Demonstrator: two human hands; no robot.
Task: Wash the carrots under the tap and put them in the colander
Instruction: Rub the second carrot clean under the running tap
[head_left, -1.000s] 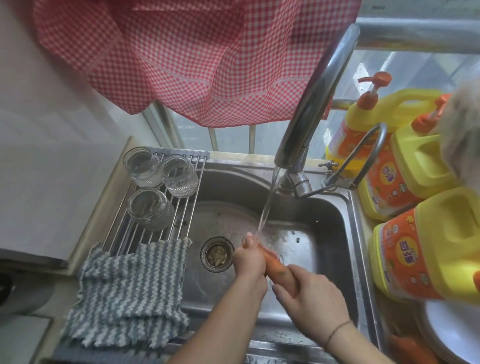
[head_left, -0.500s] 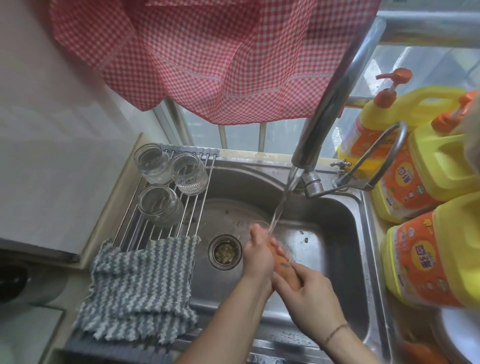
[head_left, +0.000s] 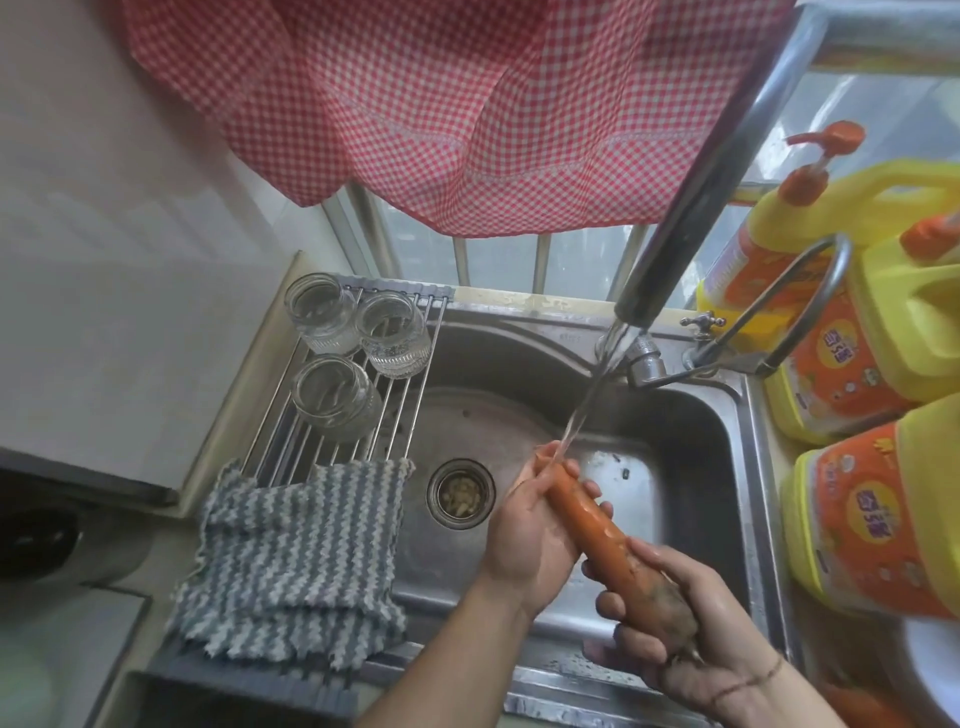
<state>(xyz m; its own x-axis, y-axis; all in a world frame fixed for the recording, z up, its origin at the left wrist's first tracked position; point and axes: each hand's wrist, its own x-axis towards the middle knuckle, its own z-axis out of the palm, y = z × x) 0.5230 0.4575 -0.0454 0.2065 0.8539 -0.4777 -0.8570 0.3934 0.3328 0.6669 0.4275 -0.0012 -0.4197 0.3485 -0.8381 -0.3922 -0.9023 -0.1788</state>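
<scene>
The orange labels on the yellow detergent bottles at the right carry a round yellow emblem with Chinese characters, too blurred to read; no other writing shows

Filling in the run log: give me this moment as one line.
step: rinsing | carrot under tap water | left hand grips tip | right hand grips thick end | colander: not visible
</scene>
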